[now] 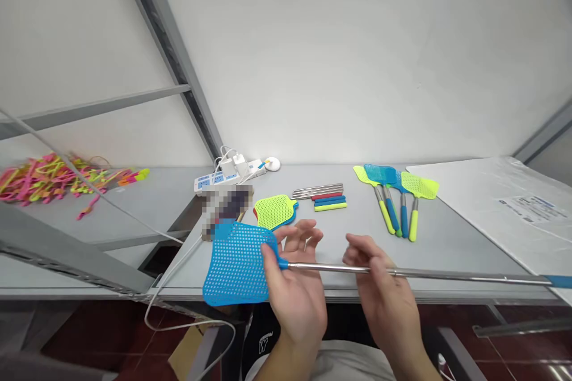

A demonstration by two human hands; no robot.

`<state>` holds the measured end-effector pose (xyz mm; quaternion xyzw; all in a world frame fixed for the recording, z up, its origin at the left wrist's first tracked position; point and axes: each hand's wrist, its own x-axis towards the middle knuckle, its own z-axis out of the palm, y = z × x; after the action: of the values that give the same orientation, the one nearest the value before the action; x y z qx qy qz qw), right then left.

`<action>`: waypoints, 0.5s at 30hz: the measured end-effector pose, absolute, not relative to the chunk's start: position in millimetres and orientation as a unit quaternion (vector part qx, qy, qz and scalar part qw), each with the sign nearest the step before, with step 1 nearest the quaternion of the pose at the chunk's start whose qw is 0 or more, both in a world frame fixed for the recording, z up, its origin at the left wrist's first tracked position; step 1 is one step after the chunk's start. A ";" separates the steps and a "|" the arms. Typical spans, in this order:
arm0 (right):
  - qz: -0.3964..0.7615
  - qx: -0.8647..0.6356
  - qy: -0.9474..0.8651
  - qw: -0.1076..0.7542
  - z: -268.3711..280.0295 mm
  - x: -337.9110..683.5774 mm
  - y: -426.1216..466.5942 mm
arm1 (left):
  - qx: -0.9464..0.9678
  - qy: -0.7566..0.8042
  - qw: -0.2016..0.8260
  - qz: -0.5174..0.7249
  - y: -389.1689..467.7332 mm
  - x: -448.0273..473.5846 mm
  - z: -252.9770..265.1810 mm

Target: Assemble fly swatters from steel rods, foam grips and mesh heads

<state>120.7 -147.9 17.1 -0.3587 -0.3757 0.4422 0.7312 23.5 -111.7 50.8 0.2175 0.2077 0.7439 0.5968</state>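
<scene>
A blue fly swatter (239, 265) with a long extended metal rod lies across both hands, its blue grip at the far right edge. My left hand (298, 286) is closed on it at the neck, thumb pressed on the mesh head and fingers curled up behind. Farther along the rod, my right hand (386, 297) holds it loosely between thumb and fingers. Beyond my left hand lies a stack of loose swatter heads (274, 211), a yellow-green one on top. Behind the hands are several bare metal rods (317, 191) and several coloured grip sleeves (329, 206).
Several assembled fly swatters (397, 190) lie fanned out at the right of the table, beside a white wrapped board (504, 208). A power strip (227, 177) with chargers stands back left. A white cable (172, 271) hangs over the left edge. Colourful strips (53, 181) pile up far left.
</scene>
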 end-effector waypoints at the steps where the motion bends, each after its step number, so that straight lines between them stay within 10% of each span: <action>1: 0.448 -0.360 -0.359 0.736 15.9 126.1 -148.8 | 0.212 0.209 0.594 0.747 -110.5 19.1 50.7; 15: 0.398 -0.391 -0.239 0.795 31.4 171.8 -161.4 | 0.241 0.221 0.547 0.771 -107.2 -15.1 34.3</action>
<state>171.8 -161.4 31.4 -0.3914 -0.2389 0.3977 0.7947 -15.1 -107.2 34.3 0.2407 0.2205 0.7706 0.5474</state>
